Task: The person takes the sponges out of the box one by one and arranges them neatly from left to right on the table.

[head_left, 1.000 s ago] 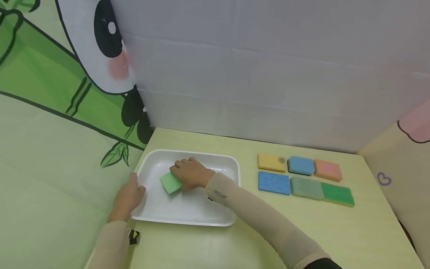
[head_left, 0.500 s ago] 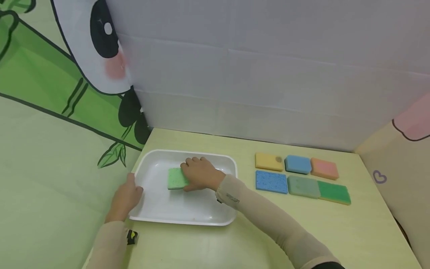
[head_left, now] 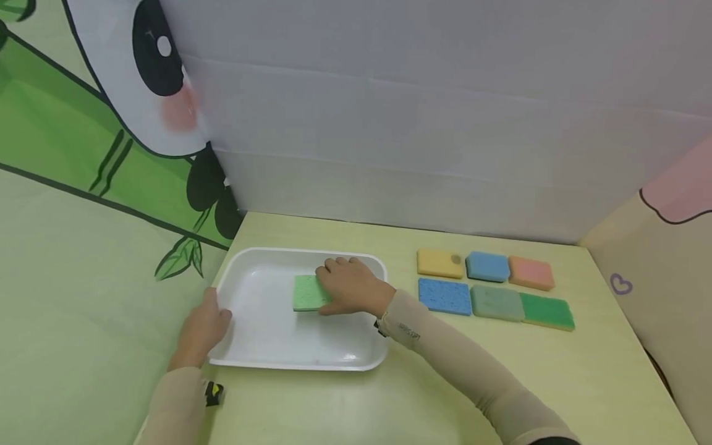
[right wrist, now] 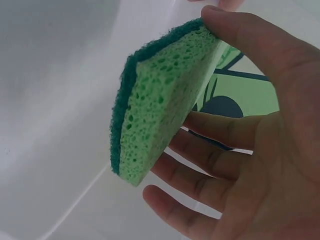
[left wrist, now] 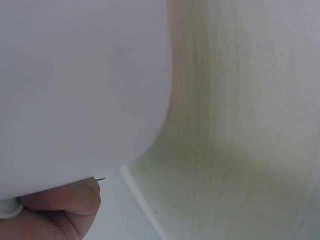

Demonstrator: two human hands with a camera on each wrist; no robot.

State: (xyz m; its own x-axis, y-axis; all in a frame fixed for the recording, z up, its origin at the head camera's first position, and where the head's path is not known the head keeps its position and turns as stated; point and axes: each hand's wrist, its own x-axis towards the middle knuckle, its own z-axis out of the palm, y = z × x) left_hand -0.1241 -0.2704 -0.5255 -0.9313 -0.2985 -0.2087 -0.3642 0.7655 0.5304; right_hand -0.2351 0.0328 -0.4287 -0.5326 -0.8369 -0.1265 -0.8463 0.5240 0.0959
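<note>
A white shallow tray (head_left: 253,337) lies on the table's left part. At its left rim, my left hand (head_left: 201,330) grips the edge; in the left wrist view the curled fingers of that hand (left wrist: 62,207) show at the tray's rim (left wrist: 90,100). Inside the tray, my right hand (head_left: 356,287) holds a light green scrub sponge (head_left: 307,293). Seen from the right wrist, thumb and fingers pinch the sponge (right wrist: 165,85) by its edges, and its dark green scouring layer (right wrist: 118,125) faces the tray, tilted in that view.
Right of the tray, two rows of sponges lie on the pale table (head_left: 473,377): yellow (head_left: 439,263), light blue (head_left: 487,266) and pink (head_left: 531,273) behind; speckled blue (head_left: 445,296), grey-green (head_left: 497,303) and dark green (head_left: 547,311) in front. A white cloth wall (head_left: 389,142) stands behind.
My right hand has moved rightward within the tray with the sponge, which has turned from slanted to square with the tray. The left hand stays at the rim.
</note>
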